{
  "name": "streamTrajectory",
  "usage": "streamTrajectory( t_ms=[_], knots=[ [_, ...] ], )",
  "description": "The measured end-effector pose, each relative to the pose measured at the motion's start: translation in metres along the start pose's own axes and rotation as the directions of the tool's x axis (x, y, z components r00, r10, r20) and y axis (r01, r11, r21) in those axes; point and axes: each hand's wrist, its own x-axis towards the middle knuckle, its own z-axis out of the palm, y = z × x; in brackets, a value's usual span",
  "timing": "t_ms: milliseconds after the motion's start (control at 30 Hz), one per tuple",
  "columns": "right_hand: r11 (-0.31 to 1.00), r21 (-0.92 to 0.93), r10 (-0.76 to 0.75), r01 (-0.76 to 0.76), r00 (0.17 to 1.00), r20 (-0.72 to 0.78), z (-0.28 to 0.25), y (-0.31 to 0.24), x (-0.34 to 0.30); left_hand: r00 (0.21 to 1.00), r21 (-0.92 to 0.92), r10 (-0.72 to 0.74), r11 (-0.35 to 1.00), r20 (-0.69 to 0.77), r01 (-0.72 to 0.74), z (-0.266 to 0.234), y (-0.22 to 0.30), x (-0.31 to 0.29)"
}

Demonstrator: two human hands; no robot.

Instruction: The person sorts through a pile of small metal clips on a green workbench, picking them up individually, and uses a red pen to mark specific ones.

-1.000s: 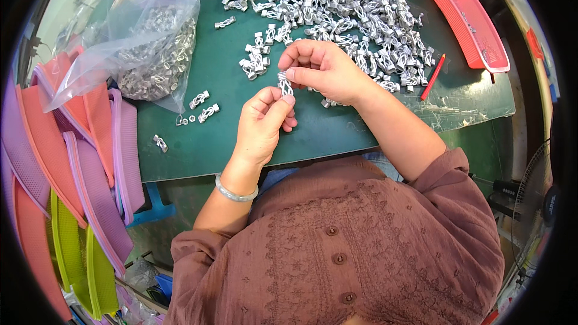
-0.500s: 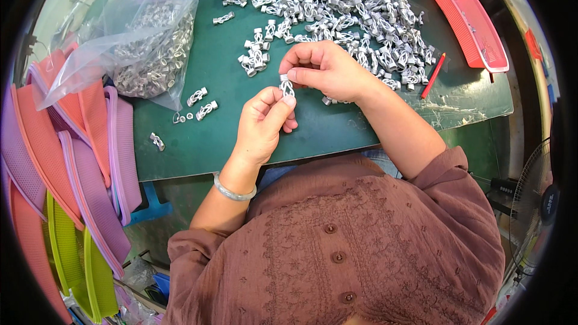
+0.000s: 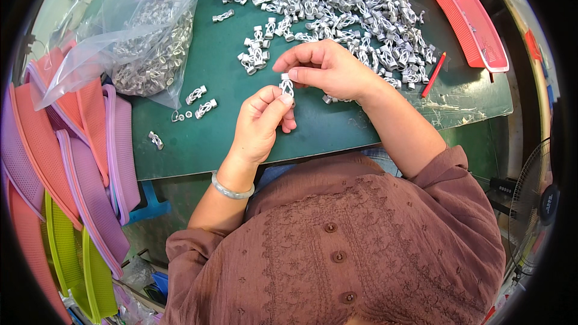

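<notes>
Three silver pieces [image 3: 206, 108] are lying level with your left hand [image 3: 262, 123], which is pinching another piece [image 3: 287, 87], your half-open right hand [image 3: 330, 73] touching its top.

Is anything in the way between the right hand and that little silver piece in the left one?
Nothing visible. The left hand pinches the small silver piece low down, and the right hand is right at its top end. The silver pile lies beyond, not between them.

The fan hub [image 3: 548, 203] bears tiny, unreadable lettering [image 3: 549, 202].
</notes>
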Motion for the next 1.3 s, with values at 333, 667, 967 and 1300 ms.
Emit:
streamTrajectory(
  t_ms=[333,667,967,1300],
  knots=[
    [0.999,-0.028,0.019,-0.019,1.000,0.018,-0.002,0.000,0.000,1.000,-0.005,0.003,1.000,-0.008,-0.003,0.000,0.000,0.000],
    [0.999,-0.052,-0.003,0.005,0.999,0.038,-0.003,-0.004,-0.001,0.999,-0.064,-0.015,0.998,-0.032,0.013,-0.001,0.000,-0.001],
    [0.999,-0.004,-0.045,0.045,0.998,0.049,-0.002,-0.005,-0.004,0.999,-0.109,-0.020,0.994,-0.040,0.016,-0.001,0.002,-0.002],
    [0.995,0.047,-0.098,0.090,0.973,0.209,-0.001,-0.009,-0.007,0.997,-0.036,-0.035,0.999,-0.073,0.032,0.004,0.006,-0.015]
  ],
)
